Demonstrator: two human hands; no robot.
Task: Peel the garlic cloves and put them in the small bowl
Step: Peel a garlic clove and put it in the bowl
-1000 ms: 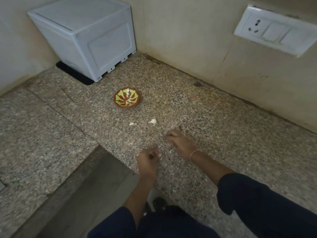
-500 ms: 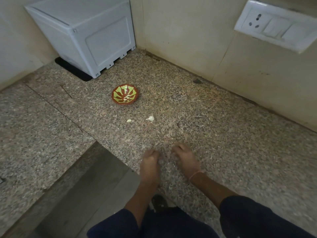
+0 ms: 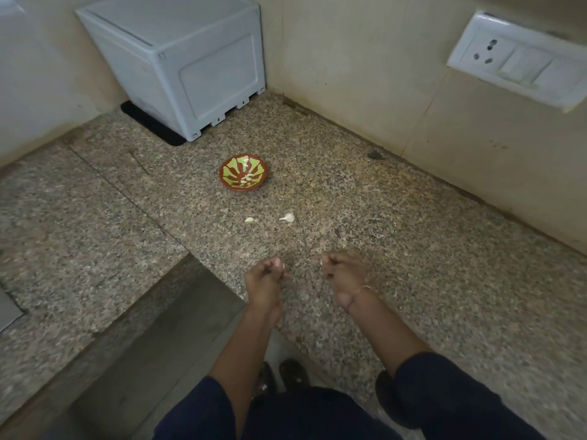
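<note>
Head cam is looking down at a speckled granite counter (image 3: 397, 249), and the garlic is in a few spots. One clove (image 3: 287, 217) with its papery skin and little tail on lies loose on the stone, and a smaller pale clove (image 3: 249, 219) sits just to its left, the two close but apart. Both are a bit nearer the camera than the small bowl (image 3: 244, 173), which is reddish brown outside with a yellow-green leaf pattern inside. Something pale sits in the bottom of the bowl, too small to tell whether it's a peeled clove or part of the pattern.

Nearer the camera, both hands hover over the counter, side by side with a gap between them. The left hand (image 3: 264, 282) has its fingers curled in, with a bit of white at the tips that looks like garlic or skin pinched there, though it's blurry. The right hand (image 3: 341, 276) is also curled up loosely with a pale speck at its fingertips; can't tell what it's holding, if anything. A thin band sits on the right wrist, and both dark blue sleeves are pushed up.

Further out, a grey plastic box (image 3: 178, 61) stands on a black mat in the corner behind the bowl, and a white socket and switch plate (image 3: 521, 61) is on the right-hand wall
</note>
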